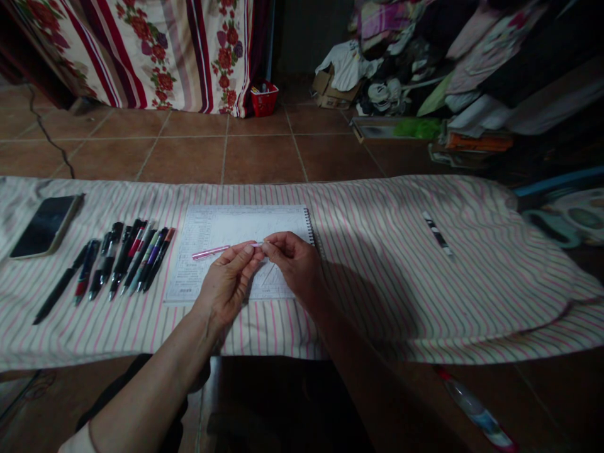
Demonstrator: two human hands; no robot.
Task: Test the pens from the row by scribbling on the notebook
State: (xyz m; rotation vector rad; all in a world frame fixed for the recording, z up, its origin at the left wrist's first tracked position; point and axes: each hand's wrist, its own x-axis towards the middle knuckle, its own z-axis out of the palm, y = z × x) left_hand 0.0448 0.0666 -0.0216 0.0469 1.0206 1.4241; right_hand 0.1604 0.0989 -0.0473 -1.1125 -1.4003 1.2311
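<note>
Left hand (231,275): grip narrow, thumb and fingers closed on a small, slender, pale pink piece (257,245). Right hand (297,261): grip narrow, thumb and forefinger pinched at the right end of the same piece. The piece spans the short gap between the two grips, above the middle of a white, spiral-bound notebook with printed pages (226,220). A slim, glossy pink pen barrel (207,253) projects leftward from the left hand; whether it joins the piece behind the fingers cannot be determined.

The notebook lies between the near and far edges of the tabletop (363,220), which is covered with striped cloth; its coil faces right. Left of the notebook, a row of assorted dark and coloured pens (123,255) is set out. Beyond the row, toward the tabletop's far left corner, lies a black-screened smartphone (46,226). Toward the right end, nearer the far edge, lies one black-and-white pen (438,234).
</note>
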